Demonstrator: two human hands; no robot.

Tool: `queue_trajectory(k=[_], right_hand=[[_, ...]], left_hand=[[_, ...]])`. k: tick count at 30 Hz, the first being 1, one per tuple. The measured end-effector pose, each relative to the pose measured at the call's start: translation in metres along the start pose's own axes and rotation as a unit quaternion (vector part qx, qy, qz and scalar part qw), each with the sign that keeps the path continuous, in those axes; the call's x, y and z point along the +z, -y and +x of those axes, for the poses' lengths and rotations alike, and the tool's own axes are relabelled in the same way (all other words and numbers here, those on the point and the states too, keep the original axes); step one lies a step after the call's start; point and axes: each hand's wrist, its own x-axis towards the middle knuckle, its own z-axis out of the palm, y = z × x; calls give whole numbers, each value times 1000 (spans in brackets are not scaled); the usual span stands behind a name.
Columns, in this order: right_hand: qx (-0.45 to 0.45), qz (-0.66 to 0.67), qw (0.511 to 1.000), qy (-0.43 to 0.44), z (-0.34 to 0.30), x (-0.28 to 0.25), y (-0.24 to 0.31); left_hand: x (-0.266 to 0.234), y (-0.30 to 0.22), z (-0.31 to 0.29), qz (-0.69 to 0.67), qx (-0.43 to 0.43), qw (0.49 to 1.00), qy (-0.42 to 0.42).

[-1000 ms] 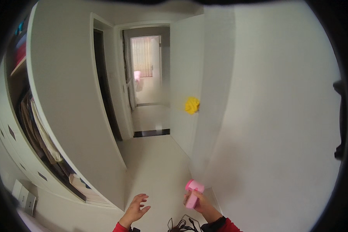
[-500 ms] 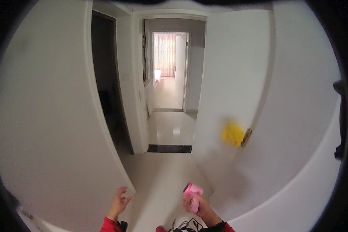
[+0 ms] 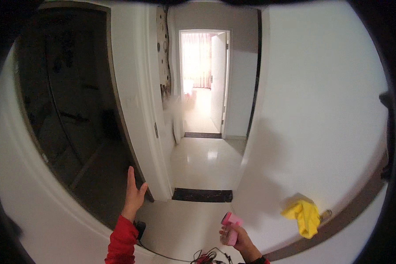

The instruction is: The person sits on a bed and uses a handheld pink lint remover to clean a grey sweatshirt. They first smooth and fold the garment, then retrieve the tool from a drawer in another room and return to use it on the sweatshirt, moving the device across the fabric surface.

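My left hand (image 3: 133, 196) reaches out in front of a dark doorway (image 3: 70, 101), fingers stretched and thumb apart, with nothing in it. My right hand (image 3: 242, 241) is closed around a pink handheld device (image 3: 231, 228). Its upper end is wider and has a dark face; my fingers cover part of its body, so its exact kind does not show. To the right of it, a yellow cloth (image 3: 308, 218) hangs over the handle (image 3: 326, 214) of a white door (image 3: 290, 176).
A dark threshold strip (image 3: 202, 195) crosses the pale tiled floor (image 3: 176, 220) ahead. Beyond it a short hallway leads to another doorway with a half-open white door (image 3: 218, 79) and a pink curtain (image 3: 197, 59). Loose black cables (image 3: 209, 256) show at the bottom edge.
I have moved forward, so the threshold, the left doorway and the yellow cloth are nearer. My left hand has risen and its fingers have straightened. The pink device stays in my right hand.
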Motion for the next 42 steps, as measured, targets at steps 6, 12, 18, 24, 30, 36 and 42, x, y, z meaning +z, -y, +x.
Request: queue_trajectory(k=[6, 12, 18, 24, 30, 36, 42], right_hand=[[-3, -78, 996, 32, 163, 43, 115], [-6, -78, 994, 80, 336, 47, 192], [-26, -32, 999, 20, 489, 60, 283], [56, 29, 997, 37, 644, 58, 375], [58, -66, 995, 47, 844, 56, 463], [59, -50, 987, 144, 990, 75, 579], [81, 11, 982, 171, 1151, 74, 657]], left_hand=[[39, 49, 185, 38, -11, 997, -60], [91, 132, 378, 73, -63, 990, -101], [149, 230, 540, 283, 15, 897, -338], [198, 258, 591, 337, 34, 840, -424], [269, 238, 617, 341, 31, 835, -432], [386, 218, 750, 223, 14, 919, -326], [539, 254, 931, 67, -62, 990, -111]])
